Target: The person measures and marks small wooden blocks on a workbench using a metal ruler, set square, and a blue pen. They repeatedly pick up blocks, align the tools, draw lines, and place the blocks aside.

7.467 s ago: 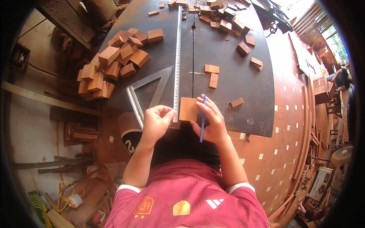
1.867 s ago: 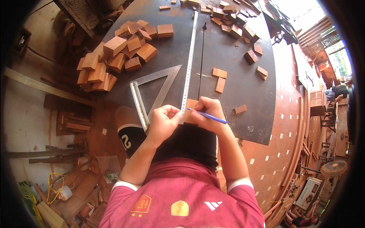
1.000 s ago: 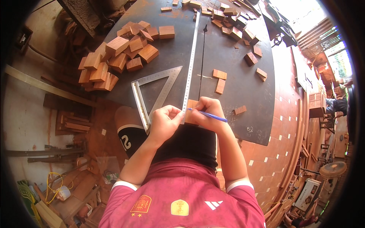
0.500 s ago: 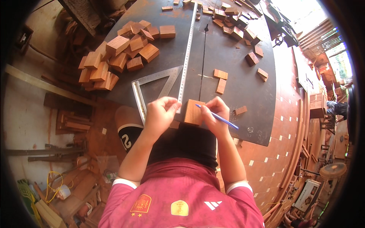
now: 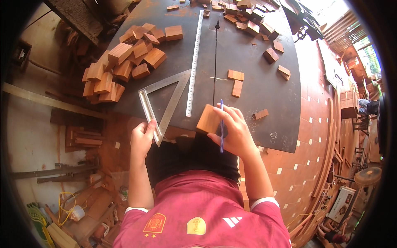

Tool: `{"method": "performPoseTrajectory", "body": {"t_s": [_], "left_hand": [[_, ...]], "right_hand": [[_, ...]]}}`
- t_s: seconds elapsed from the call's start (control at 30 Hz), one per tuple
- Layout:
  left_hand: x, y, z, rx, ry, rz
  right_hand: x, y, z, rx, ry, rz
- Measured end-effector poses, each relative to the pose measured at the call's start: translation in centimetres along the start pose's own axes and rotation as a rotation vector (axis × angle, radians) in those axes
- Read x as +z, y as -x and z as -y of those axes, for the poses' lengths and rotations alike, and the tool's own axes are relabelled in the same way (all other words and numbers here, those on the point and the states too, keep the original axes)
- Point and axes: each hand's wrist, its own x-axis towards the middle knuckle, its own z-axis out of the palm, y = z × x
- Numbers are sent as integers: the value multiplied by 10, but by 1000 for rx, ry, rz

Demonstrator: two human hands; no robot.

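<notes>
Right hand [image 5: 234,131] has thumb and fingers pinching the wooden block [image 5: 207,120] at the table's [image 5: 264,93] near edge, blue pen [image 5: 222,134] held too! Block looks stiff, sturdy, light; opposite edges suit gripping. Left hand's [image 5: 142,139] fingers clasp the metal square [image 5: 149,111].

The 2 bare forearms [image 5: 140,182] rise from the lower middle of the frame. Left of centre, the left hand [image 5: 141,139] pinches, thumb [image 5: 151,126] pointing up; right of centre, the right hand [image 5: 233,131] grips, thumb below curved fingers [image 5: 230,115].
</notes>
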Motion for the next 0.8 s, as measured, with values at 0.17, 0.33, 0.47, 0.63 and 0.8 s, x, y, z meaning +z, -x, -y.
{"method": "performPoseTrajectory", "body": {"t_s": [0.17, 0.33, 0.47, 0.63, 0.8], "left_hand": [[-8, 5, -7, -101, 480, 282], [-19, 27, 7, -94, 671, 281], [-19, 52, 16, -38, 822, 325], [7, 68, 16, -33, 827, 601], [40, 77, -13, 66, 500, 489]], "right_hand": [[12, 9, 8, 124, 77, -174], [5, 13, 6, 234, -120, -116], [4, 13, 5, 223, -145, -128], [12, 12, 10, 203, -125, -174], [8, 15, 14, 237, -157, -195]]}}
